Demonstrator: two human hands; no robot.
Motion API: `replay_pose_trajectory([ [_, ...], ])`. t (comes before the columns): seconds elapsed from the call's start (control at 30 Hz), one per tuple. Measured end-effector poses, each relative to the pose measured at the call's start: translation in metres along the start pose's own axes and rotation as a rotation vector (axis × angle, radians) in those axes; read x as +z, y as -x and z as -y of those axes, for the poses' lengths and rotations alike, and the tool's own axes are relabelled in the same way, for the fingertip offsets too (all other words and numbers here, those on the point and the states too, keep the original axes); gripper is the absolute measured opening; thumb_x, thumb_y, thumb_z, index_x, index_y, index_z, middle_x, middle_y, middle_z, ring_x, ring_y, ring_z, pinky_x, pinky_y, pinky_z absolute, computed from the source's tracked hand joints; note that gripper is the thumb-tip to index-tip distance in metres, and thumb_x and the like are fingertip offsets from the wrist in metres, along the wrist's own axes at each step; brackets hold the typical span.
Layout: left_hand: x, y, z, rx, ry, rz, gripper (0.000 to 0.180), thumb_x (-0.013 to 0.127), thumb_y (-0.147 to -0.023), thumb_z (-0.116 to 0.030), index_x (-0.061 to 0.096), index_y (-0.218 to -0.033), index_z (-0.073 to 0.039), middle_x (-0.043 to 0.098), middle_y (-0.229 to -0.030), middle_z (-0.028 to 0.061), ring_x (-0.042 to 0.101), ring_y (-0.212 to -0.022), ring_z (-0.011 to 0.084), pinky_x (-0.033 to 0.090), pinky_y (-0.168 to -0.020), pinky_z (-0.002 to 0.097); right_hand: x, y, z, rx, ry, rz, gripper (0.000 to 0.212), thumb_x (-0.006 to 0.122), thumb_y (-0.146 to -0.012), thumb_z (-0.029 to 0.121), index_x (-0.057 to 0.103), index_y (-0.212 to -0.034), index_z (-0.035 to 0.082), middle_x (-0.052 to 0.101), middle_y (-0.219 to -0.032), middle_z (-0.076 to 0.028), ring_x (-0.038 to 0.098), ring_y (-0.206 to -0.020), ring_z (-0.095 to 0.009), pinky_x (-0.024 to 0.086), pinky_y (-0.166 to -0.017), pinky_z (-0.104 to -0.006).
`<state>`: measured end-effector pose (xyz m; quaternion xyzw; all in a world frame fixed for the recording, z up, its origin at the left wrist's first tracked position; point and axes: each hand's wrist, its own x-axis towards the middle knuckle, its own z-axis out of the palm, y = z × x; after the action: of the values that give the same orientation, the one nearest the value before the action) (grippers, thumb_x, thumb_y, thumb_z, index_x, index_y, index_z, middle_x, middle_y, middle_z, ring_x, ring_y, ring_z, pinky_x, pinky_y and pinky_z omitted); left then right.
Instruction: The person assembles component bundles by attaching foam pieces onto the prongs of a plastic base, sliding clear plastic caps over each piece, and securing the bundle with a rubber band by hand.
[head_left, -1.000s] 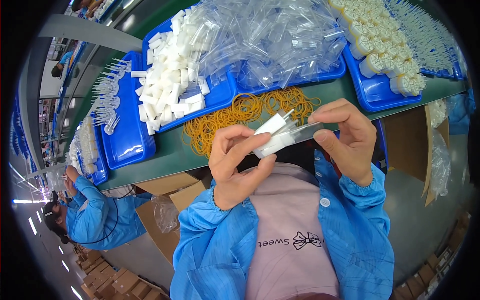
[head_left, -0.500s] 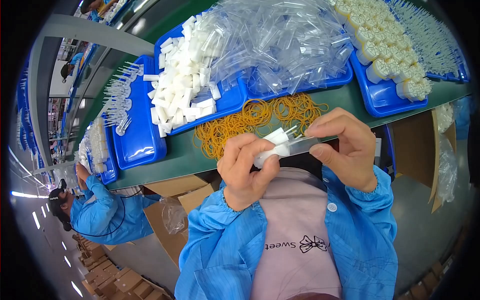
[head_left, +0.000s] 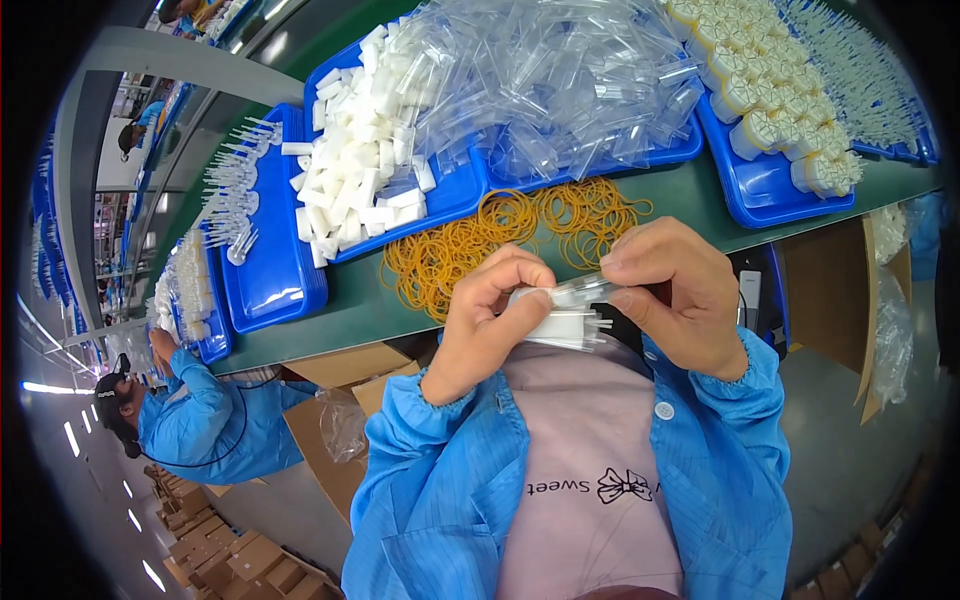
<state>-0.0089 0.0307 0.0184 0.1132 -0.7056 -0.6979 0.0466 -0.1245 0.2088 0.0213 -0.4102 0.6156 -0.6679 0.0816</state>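
A green workbench (head_left: 690, 192) bears a heap of clear plastic sleeves (head_left: 560, 80) and, nearer the person, orange rubber bands (head_left: 445, 265). In front, the left hand (head_left: 490, 318) pinches a small bundle of white blocks (head_left: 560, 328) at its left end; the bundle's long axis runs left to right, thin stems pointing right. Just above it, a single sleeve (head_left: 584, 291) bridges both hands lengthwise, its right end pinched between the right hand's (head_left: 685, 290) thumb and fingers.
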Motion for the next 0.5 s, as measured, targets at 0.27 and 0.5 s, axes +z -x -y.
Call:
replay_pose_trajectory([
  [0.27,0.013,0.004,0.004,0.634,-0.739,-0.363,0.021,0.073,-0.064,-0.005,0.066,-0.083,-0.004,0.058,-0.083,0.0086,0.059,-0.069,0.0231,0.048,-0.058,0.0304,0.002,0.006,-0.012,0.367,-0.4,-0.072,0.021,0.069,-0.083,0.005,0.061,-0.1,-0.004,0.061,-0.091,-0.004,0.058,-0.085,-0.009,0.048,-0.077,-0.0255],
  [0.5,0.011,0.002,0.008,0.617,-0.726,-0.342,0.021,0.073,-0.066,-0.005,0.066,-0.085,-0.003,0.057,-0.086,0.0092,0.059,-0.072,0.0211,0.048,-0.06,0.0288,0.006,0.008,-0.018,0.585,-0.622,-0.144,0.02,0.07,-0.081,0.004,0.061,-0.097,-0.003,0.062,-0.091,-0.006,0.059,-0.084,-0.012,0.048,-0.075,-0.026],
])
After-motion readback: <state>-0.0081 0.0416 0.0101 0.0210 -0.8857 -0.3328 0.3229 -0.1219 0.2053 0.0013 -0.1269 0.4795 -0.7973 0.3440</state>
